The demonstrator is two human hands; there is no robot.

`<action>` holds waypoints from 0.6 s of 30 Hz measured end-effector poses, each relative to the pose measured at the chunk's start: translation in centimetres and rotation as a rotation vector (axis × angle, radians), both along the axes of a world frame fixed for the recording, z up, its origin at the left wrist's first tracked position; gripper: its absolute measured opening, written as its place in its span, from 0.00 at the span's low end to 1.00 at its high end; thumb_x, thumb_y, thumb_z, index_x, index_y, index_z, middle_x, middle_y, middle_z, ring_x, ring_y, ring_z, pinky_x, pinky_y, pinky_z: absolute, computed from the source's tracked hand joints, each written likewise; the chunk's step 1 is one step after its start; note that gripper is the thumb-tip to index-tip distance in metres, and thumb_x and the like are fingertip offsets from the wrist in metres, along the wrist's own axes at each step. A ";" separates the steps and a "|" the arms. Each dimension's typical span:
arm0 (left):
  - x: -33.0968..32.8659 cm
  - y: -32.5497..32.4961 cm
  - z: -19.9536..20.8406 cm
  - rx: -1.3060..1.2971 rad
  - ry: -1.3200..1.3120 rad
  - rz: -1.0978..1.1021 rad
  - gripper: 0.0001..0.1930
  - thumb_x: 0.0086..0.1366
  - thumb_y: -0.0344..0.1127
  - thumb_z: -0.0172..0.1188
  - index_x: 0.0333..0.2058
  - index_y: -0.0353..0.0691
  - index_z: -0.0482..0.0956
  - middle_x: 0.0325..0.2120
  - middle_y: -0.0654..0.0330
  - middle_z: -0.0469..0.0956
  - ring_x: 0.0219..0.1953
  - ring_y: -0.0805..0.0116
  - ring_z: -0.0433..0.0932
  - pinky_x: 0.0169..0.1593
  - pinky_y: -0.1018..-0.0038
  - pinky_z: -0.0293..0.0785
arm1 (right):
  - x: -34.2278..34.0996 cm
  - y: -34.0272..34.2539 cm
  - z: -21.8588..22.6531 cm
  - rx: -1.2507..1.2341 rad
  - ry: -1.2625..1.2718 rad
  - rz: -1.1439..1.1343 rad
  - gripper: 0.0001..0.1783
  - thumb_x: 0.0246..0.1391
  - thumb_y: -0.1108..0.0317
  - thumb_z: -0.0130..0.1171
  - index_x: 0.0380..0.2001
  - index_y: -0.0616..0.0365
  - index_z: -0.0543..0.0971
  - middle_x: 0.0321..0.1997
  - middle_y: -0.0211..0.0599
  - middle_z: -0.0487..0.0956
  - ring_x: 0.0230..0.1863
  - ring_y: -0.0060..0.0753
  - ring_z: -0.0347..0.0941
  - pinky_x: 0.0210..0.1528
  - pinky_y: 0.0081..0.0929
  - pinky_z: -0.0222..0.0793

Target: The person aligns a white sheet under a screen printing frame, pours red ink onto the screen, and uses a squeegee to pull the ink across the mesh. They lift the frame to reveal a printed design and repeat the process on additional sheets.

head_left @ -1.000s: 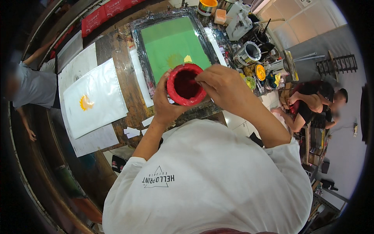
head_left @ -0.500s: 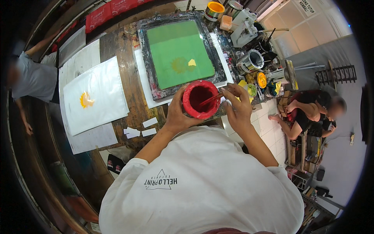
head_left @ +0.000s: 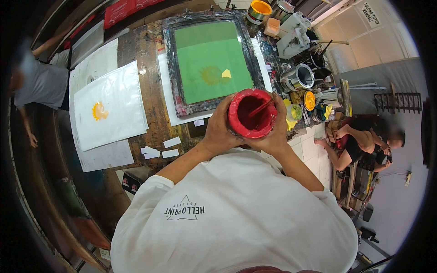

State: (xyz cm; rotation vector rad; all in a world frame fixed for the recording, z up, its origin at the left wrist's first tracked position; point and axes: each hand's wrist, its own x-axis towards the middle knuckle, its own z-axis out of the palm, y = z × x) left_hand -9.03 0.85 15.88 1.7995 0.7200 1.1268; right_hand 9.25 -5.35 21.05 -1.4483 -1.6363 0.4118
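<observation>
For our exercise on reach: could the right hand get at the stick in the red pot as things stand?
Likely yes: the right hand holds the side of the red pot, and the stick leans toward that hand, apparently unobstructed.

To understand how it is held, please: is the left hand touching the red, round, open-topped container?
Touching: the head view shows the left hand curved against the left side of the container, without visible gap.
</observation>
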 end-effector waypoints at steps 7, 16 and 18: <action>1.7 2.8 2.3 0.017 0.023 0.145 0.60 0.47 0.52 0.86 0.72 0.31 0.60 0.65 0.43 0.72 0.64 0.48 0.76 0.67 0.57 0.72 | 3.6 7.6 4.6 0.013 -0.124 0.054 0.78 0.26 0.49 0.92 0.75 0.64 0.54 0.70 0.55 0.69 0.70 0.52 0.71 0.71 0.45 0.70; -2.8 1.1 -6.6 -1.363 -0.174 0.101 0.28 0.73 0.49 0.68 0.56 0.27 0.75 0.52 0.44 0.81 0.55 0.59 0.83 0.58 0.67 0.82 | 8.9 24.9 1.8 0.127 -0.367 0.284 0.65 0.31 0.58 0.87 0.73 0.58 0.62 0.69 0.51 0.71 0.68 0.58 0.69 0.71 0.47 0.66; -3.3 0.6 -8.3 -1.547 -0.398 0.192 0.31 0.74 0.51 0.66 0.59 0.27 0.71 0.54 0.42 0.79 0.57 0.56 0.81 0.61 0.63 0.81 | 9.5 27.9 0.2 0.104 -0.426 0.309 0.65 0.31 0.60 0.86 0.74 0.56 0.62 0.69 0.52 0.70 0.68 0.60 0.68 0.72 0.49 0.65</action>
